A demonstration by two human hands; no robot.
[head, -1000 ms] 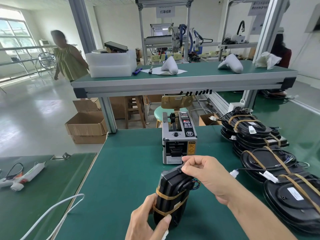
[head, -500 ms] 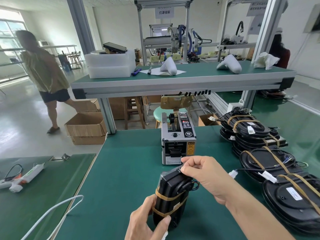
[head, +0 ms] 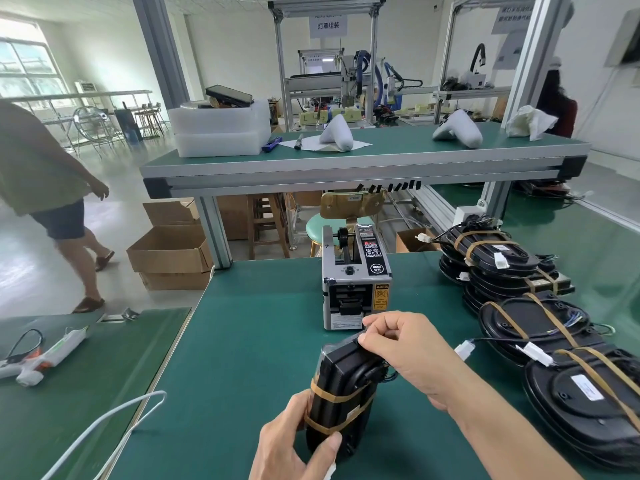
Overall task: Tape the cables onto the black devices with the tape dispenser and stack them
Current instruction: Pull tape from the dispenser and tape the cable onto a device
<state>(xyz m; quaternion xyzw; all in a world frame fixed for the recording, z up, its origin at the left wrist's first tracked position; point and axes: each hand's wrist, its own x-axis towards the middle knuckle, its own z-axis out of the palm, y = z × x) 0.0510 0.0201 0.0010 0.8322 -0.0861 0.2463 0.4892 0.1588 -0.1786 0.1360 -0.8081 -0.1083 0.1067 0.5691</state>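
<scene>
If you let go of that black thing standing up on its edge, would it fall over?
Probably. The black device stands on a narrow edge, steadied by the left hand and right hand. Its hard shell looks stiff, so it would likely tip flat, not bend.

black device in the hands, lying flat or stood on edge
On edge: the device stands narrow side up on the table, left hand gripping its base, right hand its top.

Daylight is pouring in through the windows (head: 27, 74) at the far left, overexposing them and glaring off the floor (head: 114, 216). The walking person (head: 45, 202) is blurring with motion. Straight frame posts (head: 162, 46) are bowing outward toward the edges.
</scene>
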